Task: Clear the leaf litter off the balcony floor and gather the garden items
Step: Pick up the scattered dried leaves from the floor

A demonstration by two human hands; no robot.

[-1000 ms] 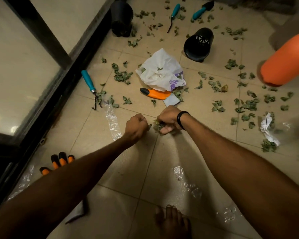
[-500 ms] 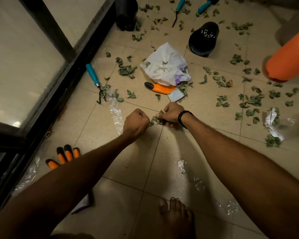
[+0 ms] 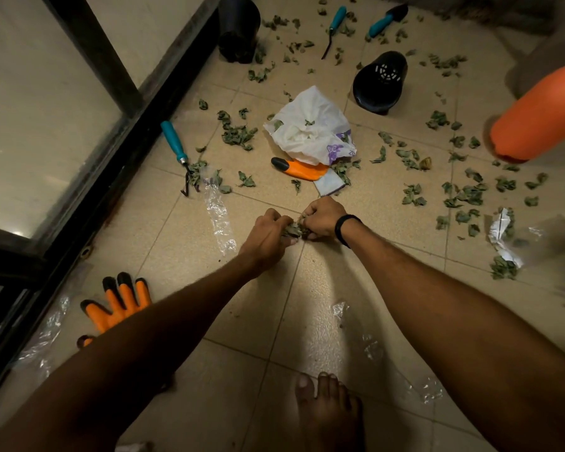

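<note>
My left hand [image 3: 268, 234] and my right hand [image 3: 323, 216] meet low over the tiled floor, both with curled fingers round one small clump of dry green leaves [image 3: 292, 229] held between them. More leaf litter [image 3: 463, 195] lies scattered across the tiles to the right and far side. A white plastic bag [image 3: 310, 128] sits just beyond my hands, with an orange glove [image 3: 302, 169] partly under it. A teal-handled hand rake [image 3: 177, 151] lies by the door frame. Another orange and black glove [image 3: 118, 303] lies at the left, partly hidden by my left arm.
Two black pots [image 3: 380, 81] [image 3: 238, 27] lie at the far side with two more teal-handled tools [image 3: 335, 26] [image 3: 387, 17]. An orange container [image 3: 538, 119] stands at the right. Clear plastic scraps [image 3: 221, 220] litter the floor. The black door frame [image 3: 111, 132] runs along the left. My bare foot [image 3: 327, 415] is below.
My left hand has moved right and closed in on my right hand, so both now hold the leaf clump together. The view has shifted slightly.
</note>
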